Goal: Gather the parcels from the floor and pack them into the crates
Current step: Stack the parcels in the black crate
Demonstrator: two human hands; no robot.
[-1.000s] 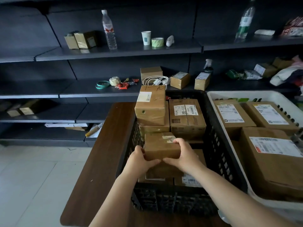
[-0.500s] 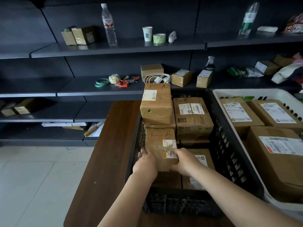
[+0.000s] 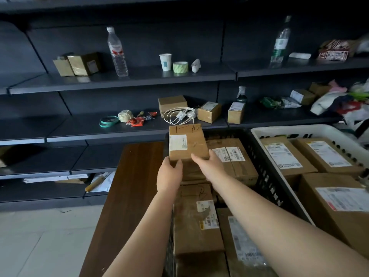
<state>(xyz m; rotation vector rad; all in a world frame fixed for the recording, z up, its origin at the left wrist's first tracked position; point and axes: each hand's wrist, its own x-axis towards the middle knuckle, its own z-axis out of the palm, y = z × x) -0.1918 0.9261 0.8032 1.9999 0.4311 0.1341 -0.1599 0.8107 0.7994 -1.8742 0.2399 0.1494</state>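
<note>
Both hands grip top parcel in black crate

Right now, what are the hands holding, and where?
Both hands, left and right, grip the top parcel at its near edge.

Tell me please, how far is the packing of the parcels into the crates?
Mostly done, it seems. The black crate and the white crate both already hold many parcels. In hand: the left hand and right hand grip the marked parcel at the top of the black crate's stack. Left: no parcels show on the visible floor, though most of it is out of view.
</note>
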